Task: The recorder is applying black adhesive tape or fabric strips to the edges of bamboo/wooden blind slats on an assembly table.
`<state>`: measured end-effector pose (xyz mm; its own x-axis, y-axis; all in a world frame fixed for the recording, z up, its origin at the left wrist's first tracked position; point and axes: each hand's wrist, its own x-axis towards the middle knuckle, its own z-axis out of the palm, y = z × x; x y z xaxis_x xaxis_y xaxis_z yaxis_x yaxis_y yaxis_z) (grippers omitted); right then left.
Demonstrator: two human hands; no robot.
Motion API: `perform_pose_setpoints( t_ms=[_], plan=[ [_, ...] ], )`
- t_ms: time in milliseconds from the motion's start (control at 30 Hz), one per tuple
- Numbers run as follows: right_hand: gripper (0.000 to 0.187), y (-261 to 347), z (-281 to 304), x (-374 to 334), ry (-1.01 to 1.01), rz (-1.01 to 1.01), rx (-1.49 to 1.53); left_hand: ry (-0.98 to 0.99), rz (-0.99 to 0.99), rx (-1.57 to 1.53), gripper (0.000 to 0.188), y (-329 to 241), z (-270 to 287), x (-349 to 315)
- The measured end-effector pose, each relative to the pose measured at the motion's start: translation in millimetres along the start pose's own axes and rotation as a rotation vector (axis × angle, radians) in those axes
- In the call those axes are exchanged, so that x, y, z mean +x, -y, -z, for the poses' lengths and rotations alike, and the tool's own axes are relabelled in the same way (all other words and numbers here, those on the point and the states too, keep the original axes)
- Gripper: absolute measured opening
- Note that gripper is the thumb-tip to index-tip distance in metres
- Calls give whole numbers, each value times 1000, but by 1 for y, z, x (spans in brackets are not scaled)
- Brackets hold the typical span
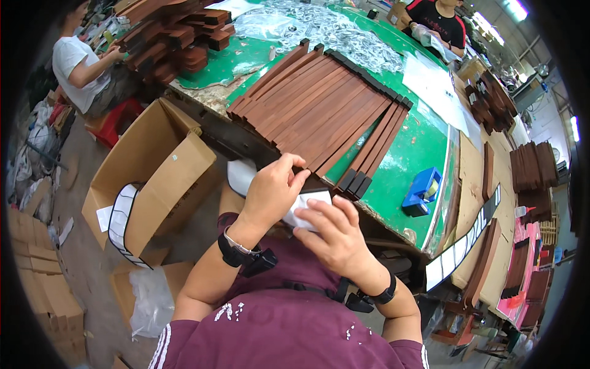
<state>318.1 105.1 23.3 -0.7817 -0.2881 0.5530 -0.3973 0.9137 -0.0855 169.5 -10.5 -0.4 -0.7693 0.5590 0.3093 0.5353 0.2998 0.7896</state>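
Note:
In front of my chest is a white strip with a dark edge (314,198). My right hand (335,234) holds it, the fingers laid over its face. Just left of it, my left hand (270,190) is closed in a pinch, thumb against fingertips; whatever is between them is too small to make out. A white curved piece (241,175) shows behind the left hand; whether it belongs to the same strip is hidden. Beyond both hands, a row of brown wooden slats with black end caps (326,107) lies on the green table (405,147).
A blue tape dispenser (422,192) stands at the table's right. An open cardboard box (178,175) with a black-edged white strip (123,215) is at left. Clear plastic pieces (332,37) and stacked slats (175,37) lie farther back. Two people work across and to the left.

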Motion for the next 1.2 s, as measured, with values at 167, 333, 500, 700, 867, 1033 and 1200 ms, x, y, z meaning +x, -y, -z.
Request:
perform_pose_setpoints(
  t_ms=[167, 333, 500, 700, 867, 1033, 1200],
  plan=[
    [25, -17, 12, 0, -142, -91, 252, -19, -269, 58, 27, 17, -15, -10],
    [18, -48, 8, -2, -206, -687, 523, -96, -385, -25, 53, -7, -15, -30],
    [20, -60, 4, 5, -160, -672, 533, -139, -487, 73, 34, -2, -22, -21],
    [73, -71, -18, 8, 18, -544, 79, -130, -243, 79, 23, 0, -21, -16],
    [75, -81, -28, 14, 148, -594, -71, -47, -152, 71, 20, 3, -24, -19],
    [55, -91, -25, 6, 143, -551, -20, -24, -132, 62, 21, -8, -32, -8],
    [65, -95, -23, -6, 132, -587, -20, 45, -102, 135, 21, -13, -47, -1]
  ],
)
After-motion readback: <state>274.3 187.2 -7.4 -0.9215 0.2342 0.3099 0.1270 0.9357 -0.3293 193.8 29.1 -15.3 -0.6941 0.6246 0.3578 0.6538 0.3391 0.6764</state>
